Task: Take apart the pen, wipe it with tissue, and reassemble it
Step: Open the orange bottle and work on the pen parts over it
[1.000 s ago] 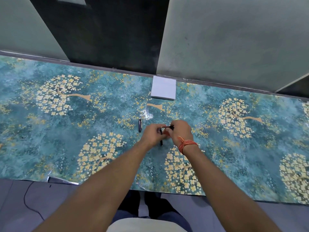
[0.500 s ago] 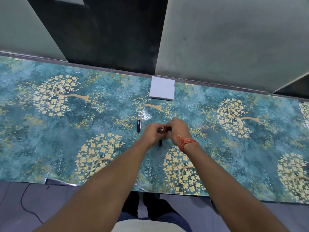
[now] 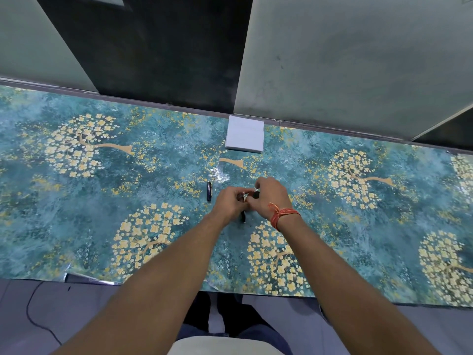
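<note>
My left hand (image 3: pixel 229 204) and my right hand (image 3: pixel 268 196) meet over the middle of the table, both pinching a small dark pen part (image 3: pixel 249 195) with a silvery bit between the fingertips. A black pen barrel (image 3: pixel 244 216) sticks out toward me below the hands; which hand holds it is hidden. The dark pen cap (image 3: pixel 209 191) lies on the table just left of my left hand, apart from it. A white tissue pad (image 3: pixel 245 137) sits at the table's far edge, beyond the hands.
The table (image 3: pixel 102 201) wears a teal cloth with yellow tree prints. Grey wall panels (image 3: pixel 345 60) rise right behind its far edge. A black cable (image 3: pixel 33 319) lies on the floor at the lower left.
My hands stay together at the same spot. The fingers have shifted slightly around the small pen part, and the right hand's fingertips have lifted a little.
</note>
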